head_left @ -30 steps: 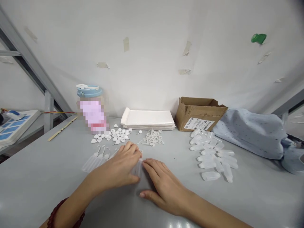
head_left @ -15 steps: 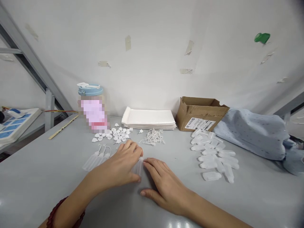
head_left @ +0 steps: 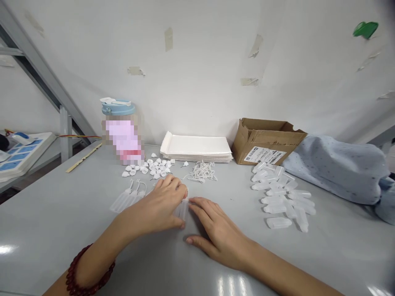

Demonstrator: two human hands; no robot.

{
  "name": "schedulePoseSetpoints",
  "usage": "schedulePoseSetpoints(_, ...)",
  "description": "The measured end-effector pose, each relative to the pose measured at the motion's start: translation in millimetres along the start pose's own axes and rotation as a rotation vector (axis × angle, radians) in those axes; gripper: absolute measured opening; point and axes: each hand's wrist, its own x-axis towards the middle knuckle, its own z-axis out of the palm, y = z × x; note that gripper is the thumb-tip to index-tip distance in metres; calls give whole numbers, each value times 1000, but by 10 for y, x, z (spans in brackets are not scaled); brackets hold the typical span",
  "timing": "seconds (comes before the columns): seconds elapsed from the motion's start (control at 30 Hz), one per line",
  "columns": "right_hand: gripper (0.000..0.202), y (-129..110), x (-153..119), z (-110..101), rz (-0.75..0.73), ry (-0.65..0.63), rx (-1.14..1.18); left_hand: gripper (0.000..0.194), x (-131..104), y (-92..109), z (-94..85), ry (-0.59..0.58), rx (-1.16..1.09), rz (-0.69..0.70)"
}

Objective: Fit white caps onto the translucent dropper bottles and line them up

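- Nearest the viewer, the right hand (head_left: pixel 216 234), thumb and fingers apart, lies beside a clear bottle (head_left: pixel 184 211), perhaps steadying it.
- Over that bottle and at least one neighbour arches the left hand (head_left: pixel 160 205); its grip is hidden.
- To its left, three looped bottles (head_left: pixel 120 200) lie aligned, apparently for order.
- Far right: roughly seventeen loose bottles (head_left: pixel 274 209), overlapping.
- Beyond: about twenty white caps (head_left: pixel 159 167), one cord tangle (head_left: pixel 203 172).
- By the wall: one cardboard box (head_left: pixel 268 144).

1. The tabletop (head_left: pixel 234 238), left hand (head_left: pixel 162 203) and right hand (head_left: pixel 220 232) sit higher in the frame.
2. The dark-red bracelet (head_left: pixel 72 274) shows more fully at lower left.
3. Bright glare (head_left: pixel 378 291) appears at the lower-right corner.
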Motion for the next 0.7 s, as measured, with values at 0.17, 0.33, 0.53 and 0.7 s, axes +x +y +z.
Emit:
schedulePoseSetpoints(0.17, 55, -6, 3, -2, 4, 15, 9, 28, 6, 4, -4, -21, 15, -12)
schedulePoseSetpoints(0.33, 56, 1, -2, 8, 7, 15, 23, 31, -1, 31, -23, -37, 10, -33)
schedulePoseSetpoints(0.53, 59, 21, -26, 24, 15, -4, 6, 37, 2, 13, -6, -42, 6, -40)
schedulePoseSetpoints(0.7, 56, -2, -17, 4, 16, 14, 21, 27, 36, 83, -39, 162, -51, 121)
